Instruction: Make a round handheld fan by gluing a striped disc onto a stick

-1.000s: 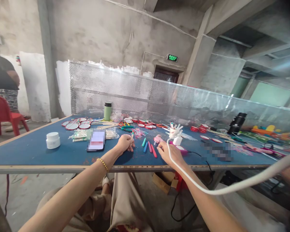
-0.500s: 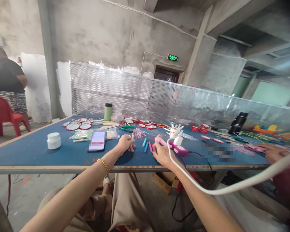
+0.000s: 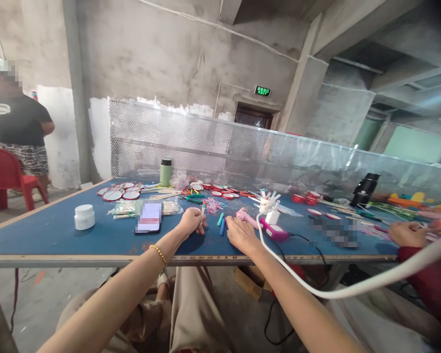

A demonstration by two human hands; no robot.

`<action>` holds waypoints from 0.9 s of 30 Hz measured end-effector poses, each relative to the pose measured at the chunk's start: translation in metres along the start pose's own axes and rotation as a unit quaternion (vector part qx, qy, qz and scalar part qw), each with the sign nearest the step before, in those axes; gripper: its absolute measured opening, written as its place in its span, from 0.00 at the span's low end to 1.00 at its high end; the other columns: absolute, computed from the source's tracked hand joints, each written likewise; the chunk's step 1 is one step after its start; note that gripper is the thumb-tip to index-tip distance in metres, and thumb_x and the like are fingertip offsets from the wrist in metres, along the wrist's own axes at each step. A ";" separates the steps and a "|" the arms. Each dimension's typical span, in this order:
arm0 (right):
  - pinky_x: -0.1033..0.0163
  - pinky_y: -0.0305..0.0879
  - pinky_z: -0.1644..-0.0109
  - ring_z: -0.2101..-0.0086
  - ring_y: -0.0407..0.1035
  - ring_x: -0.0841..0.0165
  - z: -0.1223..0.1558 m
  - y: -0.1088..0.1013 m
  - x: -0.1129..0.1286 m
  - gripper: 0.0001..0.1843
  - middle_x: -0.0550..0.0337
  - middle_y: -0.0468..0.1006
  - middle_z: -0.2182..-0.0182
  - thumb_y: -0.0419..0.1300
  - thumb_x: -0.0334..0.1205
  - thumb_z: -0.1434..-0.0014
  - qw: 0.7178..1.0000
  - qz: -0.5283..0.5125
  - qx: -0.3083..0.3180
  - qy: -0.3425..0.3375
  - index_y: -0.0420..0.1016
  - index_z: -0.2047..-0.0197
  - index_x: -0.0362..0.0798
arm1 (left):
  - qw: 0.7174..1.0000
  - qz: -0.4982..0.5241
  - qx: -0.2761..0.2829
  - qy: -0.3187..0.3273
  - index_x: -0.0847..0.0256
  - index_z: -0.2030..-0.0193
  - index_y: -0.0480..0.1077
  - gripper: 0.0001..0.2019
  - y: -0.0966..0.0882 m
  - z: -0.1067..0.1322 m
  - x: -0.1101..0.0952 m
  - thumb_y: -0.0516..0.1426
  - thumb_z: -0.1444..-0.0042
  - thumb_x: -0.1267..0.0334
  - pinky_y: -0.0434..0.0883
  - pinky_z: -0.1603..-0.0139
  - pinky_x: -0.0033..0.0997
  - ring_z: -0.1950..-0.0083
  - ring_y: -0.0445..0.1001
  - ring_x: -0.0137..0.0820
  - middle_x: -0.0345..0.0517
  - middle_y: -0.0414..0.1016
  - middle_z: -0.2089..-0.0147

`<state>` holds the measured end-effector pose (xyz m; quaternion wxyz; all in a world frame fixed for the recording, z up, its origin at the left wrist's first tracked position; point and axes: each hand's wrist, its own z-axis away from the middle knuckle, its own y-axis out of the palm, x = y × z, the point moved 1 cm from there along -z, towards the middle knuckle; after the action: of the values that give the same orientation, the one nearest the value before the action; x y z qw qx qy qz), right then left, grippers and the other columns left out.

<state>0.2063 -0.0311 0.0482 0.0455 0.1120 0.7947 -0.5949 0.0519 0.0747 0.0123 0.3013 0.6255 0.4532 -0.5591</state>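
At our blue table [image 3: 112, 245], our right hand [image 3: 243, 234] has bent fingers; we cannot tell whether they grip anything. Near it, our left hand [image 3: 191, 221] pinches a small upright white stick [image 3: 203, 209] between its fingers. Two pens [image 3: 222, 227] lie between our hands.

right hand [image 3: 242, 236] shifted left, pink pens hidden, co-worker's hands [image 3: 407, 235] farther into view

You can't tell what's under your R hand [image 3: 243, 234]. Phone [image 3: 149, 219] scrn's blurred. Co-worker's sleeve [image 3: 428, 289] runs off R edge.
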 end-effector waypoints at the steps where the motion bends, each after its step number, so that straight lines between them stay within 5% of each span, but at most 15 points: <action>1: 0.60 0.63 0.58 0.57 0.76 0.56 -0.001 -0.002 0.002 0.12 0.44 0.81 0.57 0.53 0.27 0.38 1.000 0.000 0.001 0.006 0.71 0.52 0.43 | 1.000 0.000 0.000 0.000 0.65 0.72 0.65 0.10 0.000 0.000 0.000 0.52 0.39 0.75 0.58 0.86 0.19 0.86 0.70 0.22 0.40 0.75 0.77; 8: 0.62 0.64 0.58 0.57 0.76 0.57 -0.002 0.005 -0.009 0.12 0.45 0.80 0.60 0.53 0.28 0.40 0.997 -0.022 -0.049 0.047 0.72 0.54 0.44 | 1.000 0.009 -0.001 0.003 0.65 0.73 0.65 0.10 0.001 0.000 -0.002 0.52 0.40 0.76 0.59 0.86 0.19 0.86 0.70 0.22 0.40 0.75 0.77; 11: 0.62 0.65 0.58 0.59 0.76 0.61 0.003 0.005 -0.029 0.11 0.51 0.81 0.62 0.51 0.32 0.38 0.972 -0.147 -0.166 0.074 0.74 0.59 0.47 | 1.000 0.022 -0.002 0.001 0.66 0.72 0.65 0.10 0.001 0.000 -0.001 0.53 0.40 0.76 0.59 0.86 0.19 0.86 0.70 0.23 0.41 0.75 0.77; 14: 0.62 0.66 0.61 0.66 0.76 0.64 0.003 0.000 -0.043 0.13 0.54 0.80 0.69 0.49 0.38 0.36 0.904 -0.331 -0.263 0.071 0.75 0.61 0.47 | 0.999 0.040 -0.005 -0.003 0.66 0.71 0.66 0.08 -0.001 0.000 -0.002 0.53 0.40 0.75 0.59 0.85 0.20 0.85 0.71 0.24 0.41 0.75 0.78; 16: 0.63 0.66 0.68 0.72 0.73 0.66 -0.006 -0.004 -0.043 0.13 0.57 0.78 0.73 0.52 0.46 0.37 0.825 -0.467 -0.308 0.077 0.74 0.62 0.47 | 0.999 0.053 -0.015 -0.001 0.67 0.69 0.67 0.07 -0.002 0.000 -0.004 0.53 0.39 0.73 0.59 0.85 0.20 0.85 0.71 0.24 0.41 0.74 0.78; 17: 0.64 0.64 0.72 0.76 0.70 0.68 -0.015 -0.004 -0.039 0.14 0.58 0.76 0.75 0.55 0.49 0.39 0.775 -0.539 -0.317 0.089 0.72 0.64 0.48 | 0.998 0.059 -0.023 0.003 0.67 0.68 0.67 0.07 -0.003 0.000 -0.005 0.53 0.39 0.72 0.60 0.84 0.20 0.84 0.71 0.23 0.40 0.73 0.78; 19: 0.66 0.58 0.81 0.83 0.61 0.73 -0.037 -0.003 -0.023 0.18 0.61 0.74 0.76 0.52 0.56 0.39 0.734 -0.593 -0.314 0.098 0.67 0.67 0.50 | 0.997 0.068 -0.041 0.016 0.66 0.67 0.67 0.07 -0.004 0.000 -0.008 0.53 0.38 0.71 0.61 0.83 0.20 0.84 0.72 0.23 0.40 0.73 0.77; 21: 0.69 0.54 0.84 0.84 0.58 0.76 -0.062 0.002 -0.001 0.22 0.64 0.72 0.78 0.59 0.62 0.47 0.623 -0.726 -0.265 0.123 0.63 0.71 0.50 | 0.995 0.073 -0.063 0.037 0.65 0.67 0.68 0.07 -0.005 -0.002 -0.010 0.53 0.37 0.70 0.62 0.82 0.20 0.83 0.71 0.22 0.39 0.74 0.76; 27: 0.69 0.54 0.86 0.88 0.54 0.76 -0.099 0.015 0.058 0.28 0.69 0.62 0.89 0.66 0.66 0.57 0.627 -0.767 -0.124 0.064 0.64 0.79 0.50 | 0.990 0.071 -0.098 0.073 0.64 0.75 0.68 0.14 -0.008 -0.010 -0.009 0.56 0.38 0.65 0.59 0.82 0.20 0.85 0.66 0.21 0.38 0.71 0.80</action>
<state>0.1595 0.0748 0.0507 -0.4648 -0.5067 0.6604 -0.3019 0.0490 0.0843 0.0240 0.3662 0.6630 0.4810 -0.4415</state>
